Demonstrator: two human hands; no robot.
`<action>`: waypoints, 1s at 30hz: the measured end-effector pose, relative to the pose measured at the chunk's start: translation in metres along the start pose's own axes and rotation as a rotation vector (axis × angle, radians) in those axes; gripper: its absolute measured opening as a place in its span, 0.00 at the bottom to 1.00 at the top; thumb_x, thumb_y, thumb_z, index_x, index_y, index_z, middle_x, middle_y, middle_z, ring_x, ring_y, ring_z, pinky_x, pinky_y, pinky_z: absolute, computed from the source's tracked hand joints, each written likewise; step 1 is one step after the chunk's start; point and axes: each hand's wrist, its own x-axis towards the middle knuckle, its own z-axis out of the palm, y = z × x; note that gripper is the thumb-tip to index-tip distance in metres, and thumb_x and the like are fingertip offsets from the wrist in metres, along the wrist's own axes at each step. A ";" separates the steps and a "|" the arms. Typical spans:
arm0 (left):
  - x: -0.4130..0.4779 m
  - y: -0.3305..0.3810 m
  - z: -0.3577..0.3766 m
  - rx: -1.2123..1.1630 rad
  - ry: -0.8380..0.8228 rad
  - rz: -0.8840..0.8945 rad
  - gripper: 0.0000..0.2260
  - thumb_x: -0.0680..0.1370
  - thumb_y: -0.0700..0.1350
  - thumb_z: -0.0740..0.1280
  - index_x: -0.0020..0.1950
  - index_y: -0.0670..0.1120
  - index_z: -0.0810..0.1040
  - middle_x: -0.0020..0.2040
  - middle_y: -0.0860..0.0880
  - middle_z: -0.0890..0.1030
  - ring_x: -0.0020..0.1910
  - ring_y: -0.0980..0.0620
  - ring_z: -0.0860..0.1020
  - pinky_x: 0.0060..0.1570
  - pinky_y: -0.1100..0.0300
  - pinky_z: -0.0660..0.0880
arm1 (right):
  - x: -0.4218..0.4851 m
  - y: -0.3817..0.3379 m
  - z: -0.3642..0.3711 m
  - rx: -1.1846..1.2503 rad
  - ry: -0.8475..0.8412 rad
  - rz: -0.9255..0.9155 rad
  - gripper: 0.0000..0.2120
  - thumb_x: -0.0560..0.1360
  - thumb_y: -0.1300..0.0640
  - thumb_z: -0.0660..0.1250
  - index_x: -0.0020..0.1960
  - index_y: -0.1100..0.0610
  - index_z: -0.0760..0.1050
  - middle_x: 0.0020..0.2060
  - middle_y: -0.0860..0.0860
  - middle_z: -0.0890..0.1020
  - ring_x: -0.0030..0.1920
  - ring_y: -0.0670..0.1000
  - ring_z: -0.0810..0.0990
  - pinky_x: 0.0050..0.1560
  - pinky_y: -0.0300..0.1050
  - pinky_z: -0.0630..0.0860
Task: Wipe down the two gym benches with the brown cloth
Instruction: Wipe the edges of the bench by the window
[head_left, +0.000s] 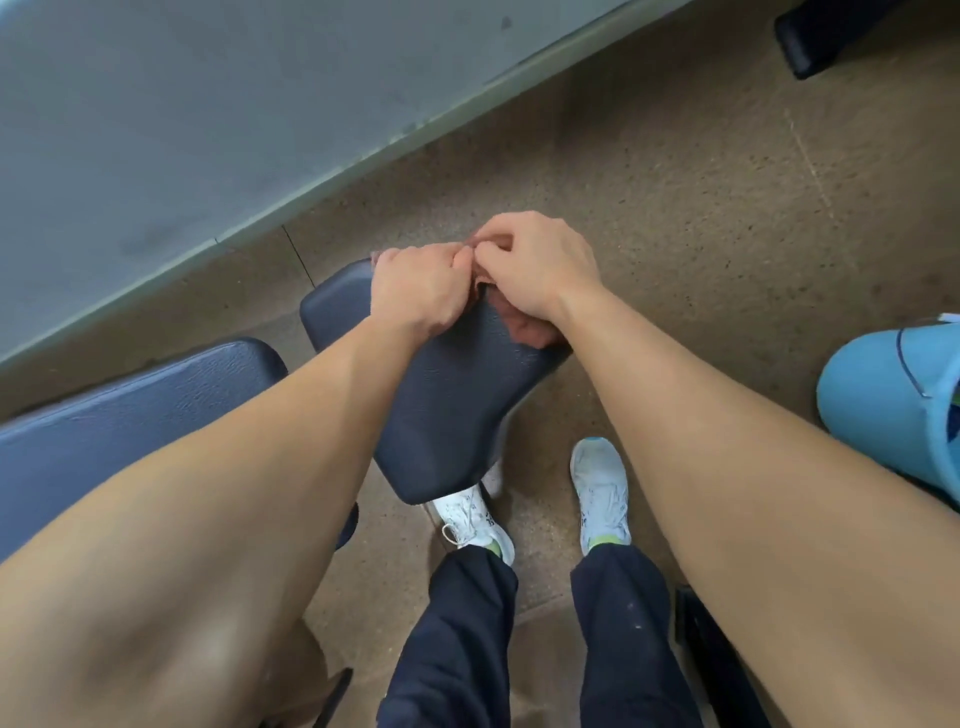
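Observation:
The brown cloth (524, 326) lies bunched on the far end of a dark blue padded seat pad (447, 410) of a gym bench. My left hand (421, 288) and my right hand (540, 265) meet over it, fingers curled and pinching the cloth's upper edge; most of the cloth is hidden under them. The longer dark blue pad (119, 415) of the same bench lies to the left, partly behind my left forearm.
A grey wall (208, 114) runs diagonally along the upper left. A light blue container (883, 395) sits at the right edge. Another dark pad (826, 36) shows at the top right. My feet in white shoes (600, 493) stand on the brown floor below the seat.

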 end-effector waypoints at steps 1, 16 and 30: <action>-0.001 0.012 0.001 -0.033 0.010 -0.029 0.17 0.82 0.51 0.47 0.46 0.52 0.75 0.52 0.46 0.83 0.53 0.41 0.78 0.56 0.49 0.66 | -0.007 0.008 0.003 0.129 0.083 0.023 0.13 0.75 0.46 0.61 0.55 0.43 0.81 0.54 0.44 0.83 0.56 0.50 0.80 0.57 0.47 0.75; -0.072 0.022 0.013 -0.060 0.067 0.609 0.22 0.79 0.44 0.61 0.73 0.57 0.71 0.78 0.54 0.63 0.79 0.41 0.54 0.62 0.44 0.73 | -0.140 0.002 0.140 0.740 0.342 0.539 0.33 0.83 0.49 0.56 0.81 0.53 0.42 0.78 0.61 0.59 0.74 0.61 0.65 0.66 0.47 0.65; -0.242 0.073 0.101 -1.189 0.189 -0.958 0.10 0.74 0.49 0.73 0.53 0.48 0.81 0.47 0.52 0.84 0.50 0.51 0.82 0.50 0.60 0.77 | -0.209 0.081 0.057 0.407 -0.054 0.150 0.22 0.75 0.58 0.72 0.68 0.48 0.75 0.62 0.41 0.80 0.59 0.35 0.74 0.64 0.28 0.67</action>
